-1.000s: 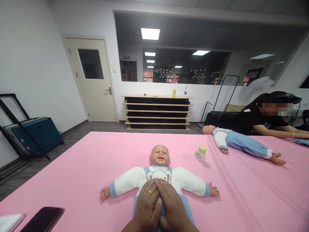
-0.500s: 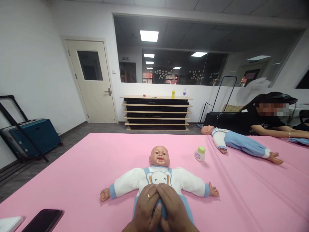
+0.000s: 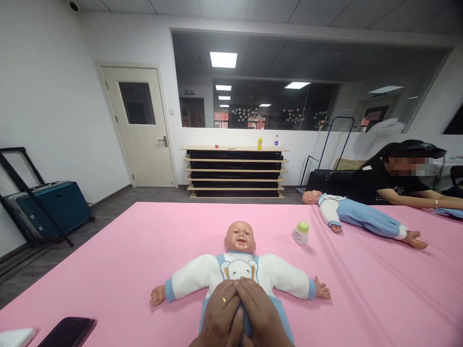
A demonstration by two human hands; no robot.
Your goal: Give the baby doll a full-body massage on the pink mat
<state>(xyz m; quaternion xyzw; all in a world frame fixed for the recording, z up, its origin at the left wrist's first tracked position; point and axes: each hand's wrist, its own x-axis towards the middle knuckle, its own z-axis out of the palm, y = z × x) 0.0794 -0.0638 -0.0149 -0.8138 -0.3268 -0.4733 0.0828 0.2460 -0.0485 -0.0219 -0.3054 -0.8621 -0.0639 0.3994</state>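
A baby doll (image 3: 240,236) in a white and blue outfit with a bear face on the chest lies on its back, arms spread. My left hand (image 3: 219,311), with a gold ring, rests on the doll's belly. Beside it my right hand (image 3: 261,308) lies on the same spot. Both hands are open and slightly cupped, their fingertips meeting just below the bear face. Blue cloth shows in the gap between the palms. The doll's legs are hidden below my hands and the frame edge.
The pink-covered table (image 3: 119,270) holds a small green-capped bottle (image 3: 301,234) and a dark phone (image 3: 68,331). A second doll (image 3: 365,217) lies at the right, near a person in black (image 3: 372,180). Behind stand a low stack of shelves (image 3: 237,173) and a blue suitcase (image 3: 54,209).
The whole view has shifted slightly, so things sit a little lower in the picture. My hands stay on the doll's belly, the thumbs drawn a bit closer together.
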